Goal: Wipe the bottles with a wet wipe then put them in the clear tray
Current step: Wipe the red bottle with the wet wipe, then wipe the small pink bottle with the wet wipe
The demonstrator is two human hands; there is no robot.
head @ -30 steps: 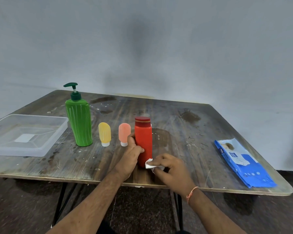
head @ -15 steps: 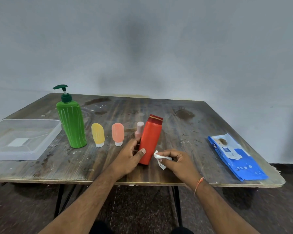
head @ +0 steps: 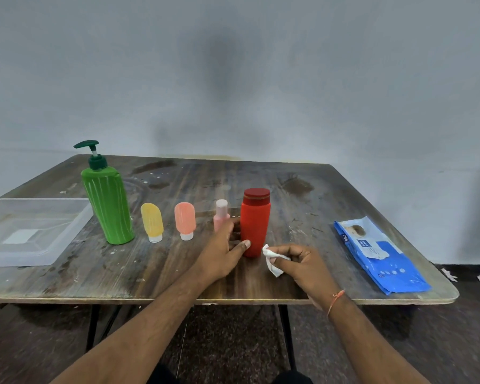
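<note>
A red bottle (head: 255,220) with a dark red cap stands upright on the wooden table (head: 302,195). My left hand (head: 223,252) holds its lower part, thumb across the front. My right hand (head: 302,261) pinches a crumpled white wet wipe (head: 272,260) just right of the bottle's base. A small pink bottle (head: 221,214) stands behind my left hand. Further left stand a peach tube (head: 185,220), a yellow tube (head: 152,221) and a tall green pump bottle (head: 107,200). The clear tray (head: 75,225) lies at the table's left edge with no bottle in it.
A blue pack of wet wipes (head: 377,253) lies flat near the table's right edge. A grey wall rises behind the table. Dark floor and black table legs show below the near edge.
The red bottle went from tilted to upright. The wipe came off the bottle's side and now sits just beside its base. The pink bottle behind it came into sight.
</note>
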